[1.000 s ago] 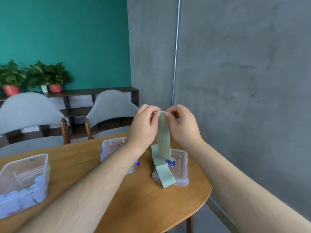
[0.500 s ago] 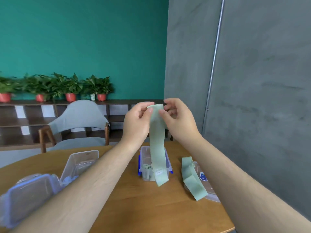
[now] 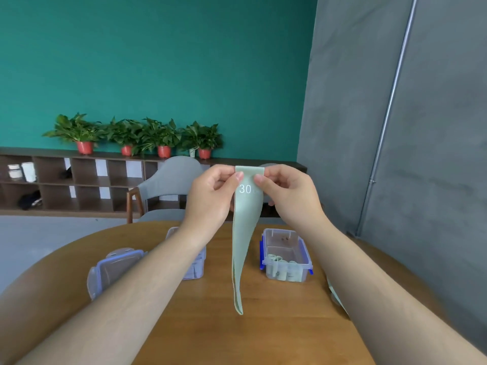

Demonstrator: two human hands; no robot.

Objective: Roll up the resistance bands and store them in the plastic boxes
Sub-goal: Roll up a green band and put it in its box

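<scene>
1. The left hand [image 3: 210,196] and right hand [image 3: 287,196] pinch the top edge of the pale green flat resistance band [image 3: 243,233].
2. It has turned, hanging twisted over the wooden tabletop [image 3: 263,325]; I think rolling can start.

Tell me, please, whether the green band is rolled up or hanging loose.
Hanging loose: the left hand and right hand pinch the top of the band, which dangles unrolled over the table.

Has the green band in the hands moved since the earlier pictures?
Yes. The green band now hangs left of the blue-clipped box, no longer across it.
</scene>
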